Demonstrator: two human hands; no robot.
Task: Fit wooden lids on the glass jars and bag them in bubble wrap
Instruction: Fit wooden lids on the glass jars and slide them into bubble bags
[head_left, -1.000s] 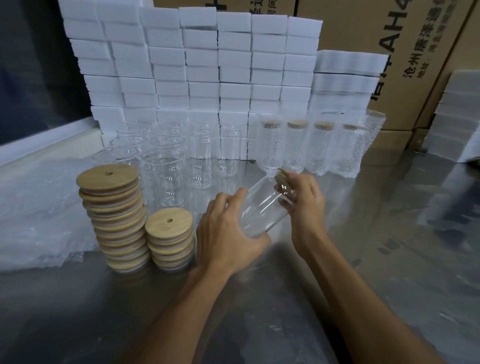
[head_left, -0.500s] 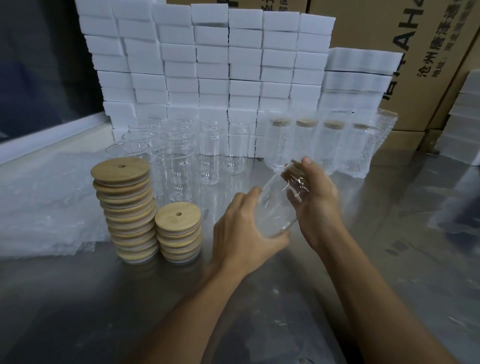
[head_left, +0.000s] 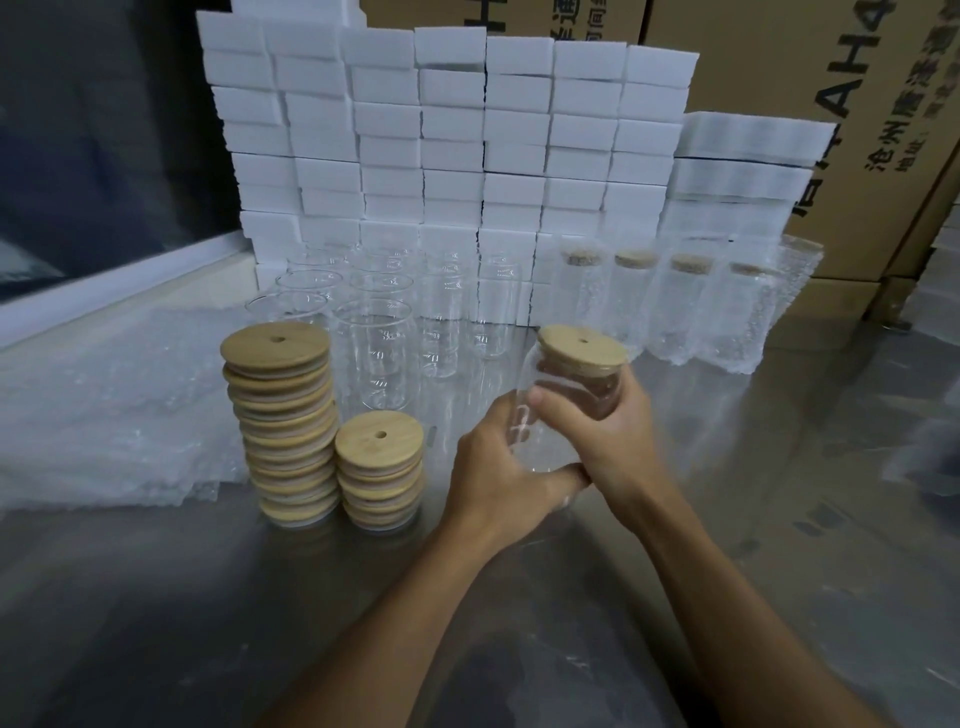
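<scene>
Centrally, glass jar with wooden lid fitted, held tilted above worktop; left hand grips its base, right hand wraps its body; lid stacks left

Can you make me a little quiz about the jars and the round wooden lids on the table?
1. True or false: the clear glass jar held in both hands already has a round wooden lid on it.
2. Which pile of round wooden lids is higher: A, the tall stack on the left, or B, the short stack beside it?
3. Fill in: the four lidded jars at the back right stand inside bags of ______ wrap.

Key
1. True. The left hand grips the jar's lower part and the right hand grips it nearer the lid.
2. A.
3. Bubble.
</scene>
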